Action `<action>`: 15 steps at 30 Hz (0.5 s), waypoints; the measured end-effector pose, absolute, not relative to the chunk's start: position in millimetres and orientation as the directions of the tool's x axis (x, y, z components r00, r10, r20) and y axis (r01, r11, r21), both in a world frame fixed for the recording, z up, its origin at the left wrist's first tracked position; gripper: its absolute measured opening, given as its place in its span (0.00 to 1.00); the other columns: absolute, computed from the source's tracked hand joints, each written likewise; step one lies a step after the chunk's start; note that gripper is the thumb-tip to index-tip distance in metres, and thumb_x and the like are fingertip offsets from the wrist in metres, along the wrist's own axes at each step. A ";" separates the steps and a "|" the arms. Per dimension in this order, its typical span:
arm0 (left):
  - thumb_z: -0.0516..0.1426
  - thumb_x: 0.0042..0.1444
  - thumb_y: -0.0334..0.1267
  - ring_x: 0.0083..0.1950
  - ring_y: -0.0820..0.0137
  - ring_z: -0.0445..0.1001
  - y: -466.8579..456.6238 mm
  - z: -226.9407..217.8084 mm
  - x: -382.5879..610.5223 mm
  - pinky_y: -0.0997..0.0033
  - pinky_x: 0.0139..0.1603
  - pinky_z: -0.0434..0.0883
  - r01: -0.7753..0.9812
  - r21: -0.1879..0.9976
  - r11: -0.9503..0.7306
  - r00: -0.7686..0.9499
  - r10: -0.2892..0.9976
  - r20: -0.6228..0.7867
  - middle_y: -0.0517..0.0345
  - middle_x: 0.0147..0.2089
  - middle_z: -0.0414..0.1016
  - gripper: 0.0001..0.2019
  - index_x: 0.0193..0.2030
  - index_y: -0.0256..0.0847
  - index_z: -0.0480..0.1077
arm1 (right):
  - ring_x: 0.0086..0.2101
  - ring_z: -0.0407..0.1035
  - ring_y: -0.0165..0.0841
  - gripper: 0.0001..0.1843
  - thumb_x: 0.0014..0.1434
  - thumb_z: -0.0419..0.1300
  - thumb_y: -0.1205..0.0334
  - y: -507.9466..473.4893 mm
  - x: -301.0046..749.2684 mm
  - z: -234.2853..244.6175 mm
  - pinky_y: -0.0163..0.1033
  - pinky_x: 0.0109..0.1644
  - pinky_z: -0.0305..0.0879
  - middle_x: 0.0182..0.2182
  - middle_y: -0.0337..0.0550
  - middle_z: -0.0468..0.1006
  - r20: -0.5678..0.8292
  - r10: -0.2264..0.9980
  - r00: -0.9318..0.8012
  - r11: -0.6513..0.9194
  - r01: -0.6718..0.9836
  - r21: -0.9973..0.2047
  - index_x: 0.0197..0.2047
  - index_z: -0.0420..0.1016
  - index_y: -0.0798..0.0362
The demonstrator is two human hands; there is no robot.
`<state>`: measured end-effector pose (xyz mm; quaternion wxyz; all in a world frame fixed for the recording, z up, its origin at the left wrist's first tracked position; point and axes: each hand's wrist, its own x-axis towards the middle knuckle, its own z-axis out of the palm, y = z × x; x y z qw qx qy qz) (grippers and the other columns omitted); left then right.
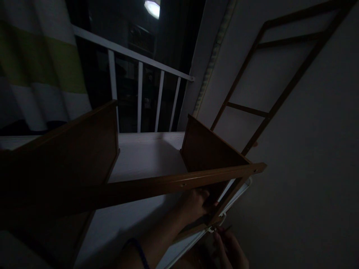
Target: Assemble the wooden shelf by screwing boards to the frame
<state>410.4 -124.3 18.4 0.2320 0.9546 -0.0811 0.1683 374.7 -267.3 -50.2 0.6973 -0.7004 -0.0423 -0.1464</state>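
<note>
A brown wooden shelf unit lies tilted in front of me, with two side panels and a long front rail. My left hand reaches under the rail and its fingers are closed against the lower edge of the right side panel. My right hand is at the bottom edge of the view, closed on a thin dark tool whose tip points at a small white fitting on the panel's corner. The light is very dim, so I cannot make out what kind of tool it is.
A brown frame with crossbars leans on the pale wall to the right. A white railing and a striped curtain stand behind the shelf. A white board lies under the unit.
</note>
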 end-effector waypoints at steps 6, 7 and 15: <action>0.53 0.49 0.38 0.29 0.69 0.71 -123.8 17.0 411.5 0.76 0.29 0.65 -0.264 0.420 -0.868 0.919 -0.093 0.384 0.58 0.26 0.72 0.06 0.27 0.38 0.67 | 0.13 0.60 0.25 0.32 0.39 0.65 0.52 -273.3 386.8 -61.0 0.28 0.15 0.56 0.13 0.28 0.65 0.185 -0.112 0.976 0.167 0.202 -0.965 0.47 0.62 0.53; 0.53 0.49 0.38 0.29 0.69 0.71 -123.8 17.2 411.4 0.76 0.29 0.65 -0.260 0.420 -0.870 0.918 -0.088 0.386 0.58 0.26 0.72 0.06 0.27 0.38 0.67 | 0.13 0.60 0.25 0.32 0.40 0.65 0.52 -275.1 388.9 -63.2 0.28 0.15 0.56 0.13 0.28 0.65 0.179 -0.104 0.978 0.172 0.195 -0.966 0.47 0.61 0.53; 0.54 0.48 0.38 0.28 0.69 0.70 -123.5 17.7 410.3 0.76 0.29 0.66 -0.240 0.414 -0.878 0.925 -0.078 0.371 0.58 0.26 0.72 0.06 0.28 0.38 0.67 | 0.15 0.62 0.26 0.20 0.38 0.65 0.48 -275.5 389.6 -78.5 0.29 0.16 0.56 0.15 0.35 0.69 0.122 -0.102 0.987 0.142 0.136 -0.981 0.28 0.69 0.55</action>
